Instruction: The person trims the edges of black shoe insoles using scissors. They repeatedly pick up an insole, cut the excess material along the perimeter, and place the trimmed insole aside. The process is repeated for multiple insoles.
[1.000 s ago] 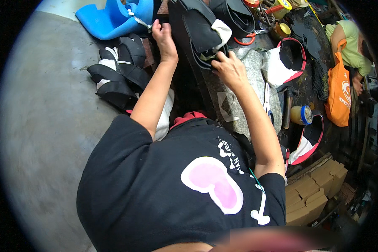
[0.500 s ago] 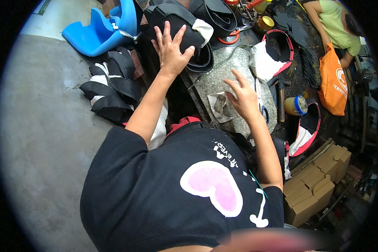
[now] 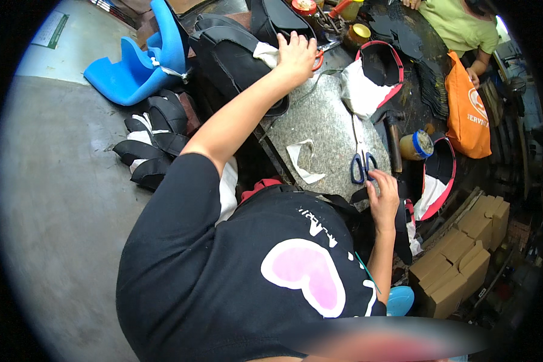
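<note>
My left hand (image 3: 295, 59) reaches across to the back of the bench, fingers apart. Its fingertips lie at the edge of a black curved piece (image 3: 277, 21), beside red-handled scissors (image 3: 318, 60); whether they touch is unclear. Under that wrist lies a pile of black stitched pieces (image 3: 226, 57) with a white cloth flap (image 3: 265, 54). My right hand (image 3: 385, 199) is low on the right, fingers loosely bent and apart. Its fingertips are close to the handles of blue-handled scissors (image 3: 363, 168), which lie on a grey speckled slab (image 3: 332, 120). A white fabric scrap (image 3: 301, 163) lies there too.
Red-edged black-and-white pieces (image 3: 368, 90), a hammer (image 3: 394, 145) and a blue-rimmed jar (image 3: 416, 146) stand to the right. An orange bag (image 3: 467, 114) is near a person in yellow-green (image 3: 458, 27). Blue foam (image 3: 133, 72) is at left, cardboard boxes (image 3: 452, 265) at lower right.
My left hand has moved right, off the black pile toward the red-handled scissors. My right hand has drawn back and down, beside the blue-handled scissors. The view has shifted slightly.
</note>
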The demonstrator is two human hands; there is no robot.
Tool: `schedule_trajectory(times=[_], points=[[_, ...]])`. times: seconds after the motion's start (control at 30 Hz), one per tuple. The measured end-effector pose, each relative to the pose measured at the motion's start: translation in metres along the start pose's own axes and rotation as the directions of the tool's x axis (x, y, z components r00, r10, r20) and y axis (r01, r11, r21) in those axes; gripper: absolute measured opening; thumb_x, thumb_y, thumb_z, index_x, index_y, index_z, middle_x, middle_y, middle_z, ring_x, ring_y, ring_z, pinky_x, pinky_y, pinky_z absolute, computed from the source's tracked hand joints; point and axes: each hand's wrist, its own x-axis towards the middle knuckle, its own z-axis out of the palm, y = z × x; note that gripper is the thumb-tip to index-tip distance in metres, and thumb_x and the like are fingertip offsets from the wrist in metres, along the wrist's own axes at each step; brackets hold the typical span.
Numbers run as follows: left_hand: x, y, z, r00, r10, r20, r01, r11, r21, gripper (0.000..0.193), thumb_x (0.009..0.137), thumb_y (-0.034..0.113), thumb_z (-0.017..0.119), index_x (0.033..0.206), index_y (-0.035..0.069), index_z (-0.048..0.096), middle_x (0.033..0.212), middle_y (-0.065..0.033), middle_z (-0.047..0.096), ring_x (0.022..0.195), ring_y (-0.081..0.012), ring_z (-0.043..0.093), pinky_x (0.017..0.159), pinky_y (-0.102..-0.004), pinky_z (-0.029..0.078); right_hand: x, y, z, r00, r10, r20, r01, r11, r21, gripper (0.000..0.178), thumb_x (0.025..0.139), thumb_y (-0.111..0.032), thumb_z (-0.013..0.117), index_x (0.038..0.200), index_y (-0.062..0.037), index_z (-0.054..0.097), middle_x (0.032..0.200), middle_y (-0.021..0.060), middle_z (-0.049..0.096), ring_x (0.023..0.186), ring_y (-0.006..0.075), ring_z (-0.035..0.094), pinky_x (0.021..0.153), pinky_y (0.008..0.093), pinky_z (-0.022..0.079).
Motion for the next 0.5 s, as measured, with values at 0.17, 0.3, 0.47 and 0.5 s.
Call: schedule_trajectory(times=[0.17, 0.3, 0.47, 0.5], points=[[0.04, -0.015, 0.009, 0.998, -0.054, -0.017, 0.053, 0.997, -0.056, 0.035, 0.074, 0.025, 0.075, 0.106, 0.012, 0.066, 0.104, -0.0037, 0.066, 0.109, -0.024, 0.056, 0.094, -0.0561, 0.036, -0.014, 0.003, -0.009, 0.999, 0.034, -0.043, -0.034, 0.999, -0.005, 0.022, 0.083, -0.008, 0.069, 0.105, -0.0061, 0.066, 0.109, 0.0116, 0.065, 0.106, 0.0307, 0.059, 0.092, 0.0396, 0.047], [0.022, -0.02, -0.009, 0.93, -0.206, -0.303, 0.118, 0.951, -0.285, 0.052, 0.071, 0.032, 0.08, 0.114, 0.009, 0.062, 0.105, -0.0072, 0.064, 0.106, -0.0283, 0.054, 0.095, -0.0483, 0.037, -0.021, 0.002, -0.014, 0.997, 0.045, -0.063, -0.046, 0.999, -0.009, 0.021, 0.082, -0.005, 0.069, 0.103, -0.0052, 0.066, 0.107, 0.0117, 0.066, 0.104, 0.0308, 0.06, 0.091, 0.0397, 0.047], [0.001, -0.01, -0.023, 0.768, -0.266, -0.582, 0.01, 0.914, -0.406, 0.063, 0.073, 0.029, 0.079, 0.126, 0.005, 0.055, 0.104, -0.0101, 0.057, 0.103, -0.0301, 0.05, 0.103, -0.0513, 0.032, -0.016, -0.003, -0.012, 0.999, 0.015, -0.041, -0.015, 1.0, -0.012, 0.02, 0.081, -0.004, 0.069, 0.101, -0.0056, 0.067, 0.104, 0.0111, 0.066, 0.102, 0.031, 0.061, 0.09, 0.0397, 0.048], [0.0, -0.008, -0.022, 0.742, -0.274, -0.612, -0.032, 0.897, -0.441, 0.065, 0.073, 0.027, 0.079, 0.128, 0.005, 0.053, 0.103, -0.0108, 0.055, 0.104, -0.0299, 0.049, 0.106, -0.0537, 0.03, -0.014, -0.005, -0.012, 0.999, 0.0, -0.038, 0.0, 1.0, -0.02, 0.02, 0.081, -0.004, 0.069, 0.101, -0.0057, 0.067, 0.104, 0.011, 0.066, 0.102, 0.0308, 0.061, 0.09, 0.0396, 0.048]])
